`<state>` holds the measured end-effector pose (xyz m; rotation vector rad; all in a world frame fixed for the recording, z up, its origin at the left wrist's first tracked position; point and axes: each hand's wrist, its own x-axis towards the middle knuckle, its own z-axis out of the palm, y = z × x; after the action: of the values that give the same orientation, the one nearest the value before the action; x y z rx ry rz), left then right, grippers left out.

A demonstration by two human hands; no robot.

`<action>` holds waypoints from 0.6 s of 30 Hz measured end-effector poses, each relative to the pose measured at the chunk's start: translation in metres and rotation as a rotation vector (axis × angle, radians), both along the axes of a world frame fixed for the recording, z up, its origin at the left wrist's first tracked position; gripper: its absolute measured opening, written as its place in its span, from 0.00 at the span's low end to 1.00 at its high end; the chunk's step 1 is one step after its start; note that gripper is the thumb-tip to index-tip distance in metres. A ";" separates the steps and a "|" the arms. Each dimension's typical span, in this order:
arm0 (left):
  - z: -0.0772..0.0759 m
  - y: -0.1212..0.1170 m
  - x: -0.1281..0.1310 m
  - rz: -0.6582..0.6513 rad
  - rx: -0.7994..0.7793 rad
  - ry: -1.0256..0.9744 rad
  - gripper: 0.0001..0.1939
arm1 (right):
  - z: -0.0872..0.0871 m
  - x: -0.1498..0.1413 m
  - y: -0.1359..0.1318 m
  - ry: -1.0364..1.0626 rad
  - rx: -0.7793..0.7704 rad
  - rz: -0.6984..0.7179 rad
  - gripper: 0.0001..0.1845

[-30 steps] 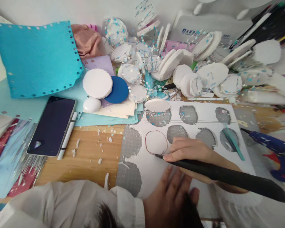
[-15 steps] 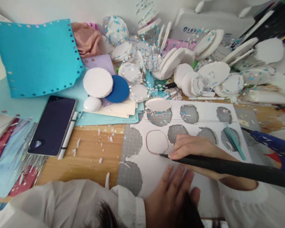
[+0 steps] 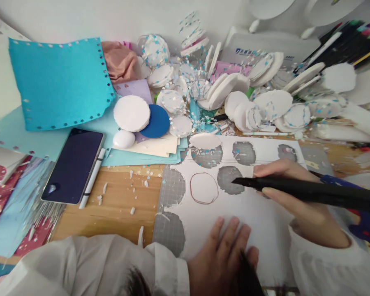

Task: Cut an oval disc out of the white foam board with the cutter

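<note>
A white board (image 3: 200, 224) with several rough round holes lies on a grey gridded cutting mat (image 3: 169, 226). A brownish circle outline (image 3: 190, 191) is drawn on a solid part of it. My left hand (image 3: 220, 250) rests flat on the board below the circle, fingers spread. Between the fingers of my right hand (image 3: 299, 213) is a long black pen-like tool (image 3: 308, 191). Its slanted tip is over a hole to the right of the circle. A dark strand of hair hides part of my left hand.
White discs (image 3: 274, 102) with blue glittery bits are heaped along the wall. On the left lie a phone (image 3: 74, 164), a white pen (image 3: 92, 179) and turquoise paper (image 3: 60, 84). White scraps (image 3: 132, 210) dot the wooden table. A blue disc (image 3: 156, 121) sits behind the board.
My right hand has moved right and up with the pen-like tool, whose tip has left the circle's lower edge. My left hand stays in place. The right hand now covers the teal knife-like tool.
</note>
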<state>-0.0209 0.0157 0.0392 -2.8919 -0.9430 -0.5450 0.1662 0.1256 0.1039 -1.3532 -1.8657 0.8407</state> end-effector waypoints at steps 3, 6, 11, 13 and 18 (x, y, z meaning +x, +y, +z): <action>-0.002 -0.002 0.002 0.006 -0.022 -0.007 0.20 | 0.001 -0.028 -0.009 0.017 0.049 -0.024 0.12; -0.006 -0.006 0.006 -0.012 -0.117 0.023 0.21 | -0.008 -0.063 -0.024 0.009 -0.029 0.005 0.14; -0.014 -0.011 0.013 -0.019 -0.204 0.021 0.22 | -0.025 -0.086 -0.038 0.005 -0.123 -0.031 0.12; -0.019 -0.014 0.016 -0.020 -0.219 -0.001 0.22 | -0.025 -0.086 -0.038 -0.008 -0.121 -0.034 0.11; -0.036 -0.022 0.023 -0.020 -0.272 -0.065 0.21 | -0.024 -0.087 -0.038 -0.089 -0.096 -0.015 0.10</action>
<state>0.0020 -0.0059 0.0037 -3.1432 -1.0760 -0.5558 0.0794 0.0874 0.0804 -1.4842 -1.9011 0.8855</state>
